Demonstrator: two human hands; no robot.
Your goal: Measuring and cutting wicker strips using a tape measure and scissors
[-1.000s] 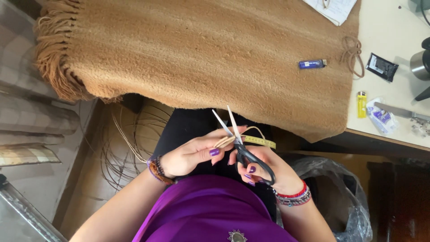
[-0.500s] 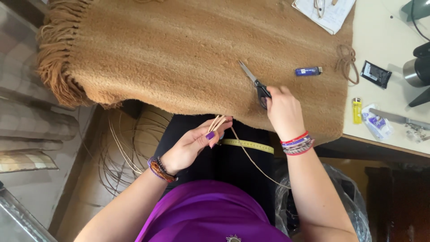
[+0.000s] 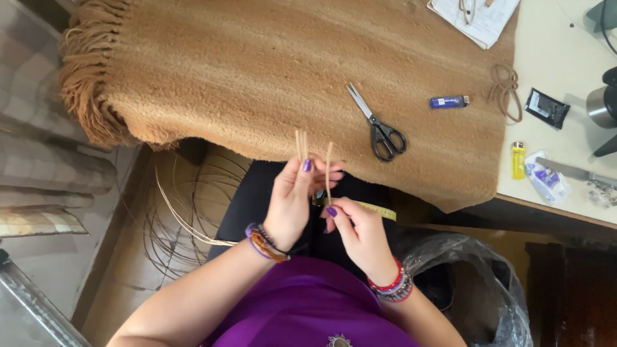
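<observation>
Closest to me, my purple top fills the bottom of the view, and both my forearms rise from it. My left hand (image 3: 290,204), with a bundle of braided orange and purple bracelets (image 3: 262,241) at the wrist, has its grip pressed together around a small bunch of thin, pale tan cane strands (image 3: 300,145); their cut ends stand upright above my thumb. My right hand (image 3: 358,232), ringed by red and dark beaded bracelets (image 3: 389,288), pinches one single pale cane strand (image 3: 328,168) between thumb and forefinger, held upright just beside the bunch. Both hands hover over my dark lap, and a yellow measuring tape (image 3: 375,209) shows just behind the right one.

To my left, loose coils of thin cane (image 3: 181,223) lie on the floor. To my right sits a crumpled clear plastic bag (image 3: 477,277).

Farther out, a thick, shaggy tan woollen blanket with a fringed edge (image 3: 257,71) covers the desk (image 3: 565,58). On it lie black-handled steel scissors (image 3: 378,124), blades closed, well apart from my hands. Beyond them on the blanket rests a blue lighter (image 3: 448,101), with a loop of brown cord (image 3: 505,87) near it. On the bare cream surface of the desk are a small black packet (image 3: 546,108), a yellow lighter (image 3: 518,160) and a small clear packet with purple contents (image 3: 545,180). At the far edge lies white paper (image 3: 474,19).
</observation>
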